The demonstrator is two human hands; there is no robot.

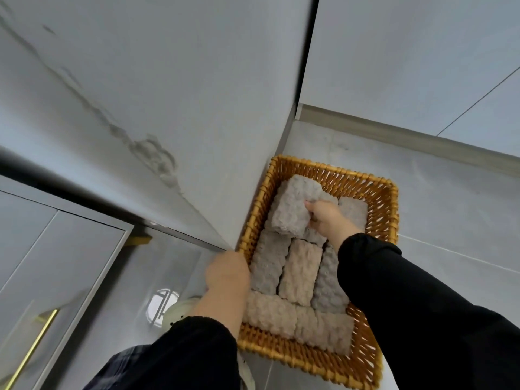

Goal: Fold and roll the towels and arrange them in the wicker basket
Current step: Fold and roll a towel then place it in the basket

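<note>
A brown wicker basket (pixel 385 198) stands on the grey tiled floor beside a marble counter. Several rolled grey and beige towels lie packed in rows inside it. My right hand (pixel 329 219) grips a rolled grey towel (pixel 292 208) that rests tilted on top of the far row. My left hand (pixel 226 273) holds the basket's left rim, its fingers curled over the edge. A beige rolled towel (pixel 299 271) lies in the middle row, between two grey ones.
The white marble countertop (pixel 140 108) overhangs the basket's left side. Grey cabinet doors with a gold handle (pixel 33 347) are at the lower left. A skirting board (pixel 408 136) runs along the wall beyond the basket. Floor tiles show on the right.
</note>
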